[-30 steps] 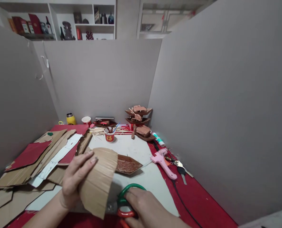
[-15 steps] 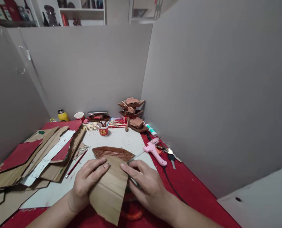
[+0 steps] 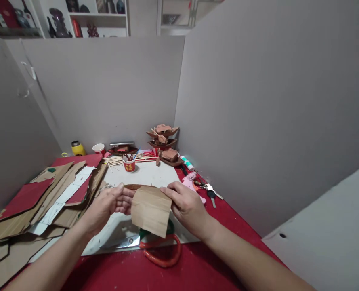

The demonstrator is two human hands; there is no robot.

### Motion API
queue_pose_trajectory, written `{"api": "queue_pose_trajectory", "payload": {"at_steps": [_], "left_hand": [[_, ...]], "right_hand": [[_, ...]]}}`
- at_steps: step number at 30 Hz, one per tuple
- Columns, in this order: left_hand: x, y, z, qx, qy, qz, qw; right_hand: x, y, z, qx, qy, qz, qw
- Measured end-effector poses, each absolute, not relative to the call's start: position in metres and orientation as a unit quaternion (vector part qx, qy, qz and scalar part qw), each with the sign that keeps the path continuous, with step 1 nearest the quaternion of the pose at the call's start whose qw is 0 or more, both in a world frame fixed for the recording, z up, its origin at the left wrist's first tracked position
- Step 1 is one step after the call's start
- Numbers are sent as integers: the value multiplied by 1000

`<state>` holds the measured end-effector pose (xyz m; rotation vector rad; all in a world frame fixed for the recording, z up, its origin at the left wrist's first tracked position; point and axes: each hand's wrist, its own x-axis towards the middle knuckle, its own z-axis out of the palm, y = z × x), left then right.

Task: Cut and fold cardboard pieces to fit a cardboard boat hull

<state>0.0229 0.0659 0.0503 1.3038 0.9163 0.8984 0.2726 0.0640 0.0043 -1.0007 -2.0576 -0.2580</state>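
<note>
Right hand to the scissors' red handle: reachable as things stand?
Probably yes: the red handle lies mostly uncovered below the cardboard piece. But the right hand grips that piece and would likely need to let go first.

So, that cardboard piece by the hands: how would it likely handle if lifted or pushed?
The cardboard piece is probably fairly stiff: it shows little sag with the right hand gripping near its upper corner. It looks thin, so it's likely light. Being broad and flattish, it would probably slide rather than roll.
</note>
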Motion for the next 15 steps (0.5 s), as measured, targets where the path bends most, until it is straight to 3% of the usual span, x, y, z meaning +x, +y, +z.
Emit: {"api": "queue_pose_trajectory", "payload": {"at_steps": [9,15], "left_hand": [[26,92,64,569,357,296,679],[14,125,57,593,382,305,640]], "right_hand": [[260,108,32,-395,-831,83,383],[245,141,24,-387,-842,180,329]]}}
